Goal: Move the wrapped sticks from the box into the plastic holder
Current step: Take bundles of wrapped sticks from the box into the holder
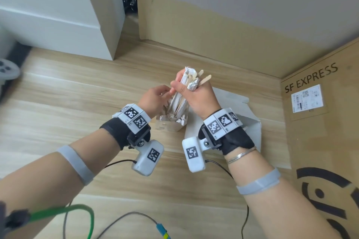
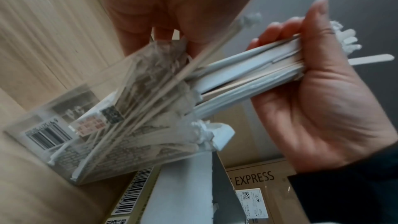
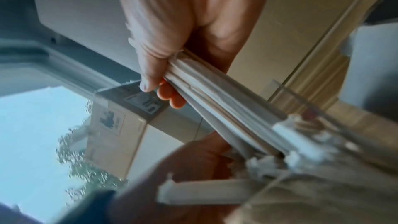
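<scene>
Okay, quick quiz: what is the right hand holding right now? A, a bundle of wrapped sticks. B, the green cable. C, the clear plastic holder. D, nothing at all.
A: the right hand grips a bundle of wrapped sticks whose lower ends reach into the clear plastic holder, while the left hand is at the holder's opening.

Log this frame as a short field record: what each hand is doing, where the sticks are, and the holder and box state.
right hand: grips a bundle of wrapped sticks, lower ends entering the holder
left hand: at the holder's top, fingers by the bundle; grip unclear
clear plastic holder: stands on the wooden floor, already holding wrapped sticks
white box: open, beside the holder, contents hidden
SF Express carton: at right
</scene>
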`<state>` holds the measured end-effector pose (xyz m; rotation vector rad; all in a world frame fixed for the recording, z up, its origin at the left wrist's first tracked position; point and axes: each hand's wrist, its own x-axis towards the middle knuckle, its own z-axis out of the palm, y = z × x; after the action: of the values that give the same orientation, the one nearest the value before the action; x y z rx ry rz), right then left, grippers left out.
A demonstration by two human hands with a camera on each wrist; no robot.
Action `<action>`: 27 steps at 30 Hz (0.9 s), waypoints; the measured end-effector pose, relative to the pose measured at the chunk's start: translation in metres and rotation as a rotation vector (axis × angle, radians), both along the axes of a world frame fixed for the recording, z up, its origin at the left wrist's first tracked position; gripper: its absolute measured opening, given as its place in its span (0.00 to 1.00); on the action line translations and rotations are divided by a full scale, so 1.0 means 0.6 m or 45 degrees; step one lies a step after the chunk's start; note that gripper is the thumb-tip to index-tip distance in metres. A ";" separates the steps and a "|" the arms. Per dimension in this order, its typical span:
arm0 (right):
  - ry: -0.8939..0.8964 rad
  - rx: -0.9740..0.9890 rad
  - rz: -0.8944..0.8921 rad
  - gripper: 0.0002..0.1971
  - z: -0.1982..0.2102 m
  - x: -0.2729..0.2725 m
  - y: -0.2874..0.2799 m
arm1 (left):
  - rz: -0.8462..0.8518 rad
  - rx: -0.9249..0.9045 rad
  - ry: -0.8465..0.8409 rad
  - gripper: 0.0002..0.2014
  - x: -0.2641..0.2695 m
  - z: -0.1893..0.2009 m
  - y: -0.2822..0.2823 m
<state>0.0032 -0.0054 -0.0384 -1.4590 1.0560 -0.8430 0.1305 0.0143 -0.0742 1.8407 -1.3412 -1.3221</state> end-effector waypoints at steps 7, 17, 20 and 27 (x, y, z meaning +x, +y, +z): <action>0.652 0.115 -0.143 0.14 -0.038 -0.012 0.005 | -0.117 0.066 0.217 0.13 0.022 -0.005 -0.001; 0.849 -0.050 -0.093 0.12 -0.028 -0.023 -0.009 | -0.764 0.237 0.567 0.50 0.057 0.012 -0.001; 0.899 -0.090 -0.119 0.12 -0.030 -0.022 -0.006 | -0.877 0.243 0.552 0.48 0.059 0.003 0.002; 0.920 -0.120 -0.032 0.15 -0.024 -0.029 -0.005 | -0.700 0.141 0.344 0.37 0.046 0.006 0.004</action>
<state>-0.0143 -0.0085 -0.0529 -1.8930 1.5767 -0.3731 0.1584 0.0168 -0.0704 1.3316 -1.7148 -1.8737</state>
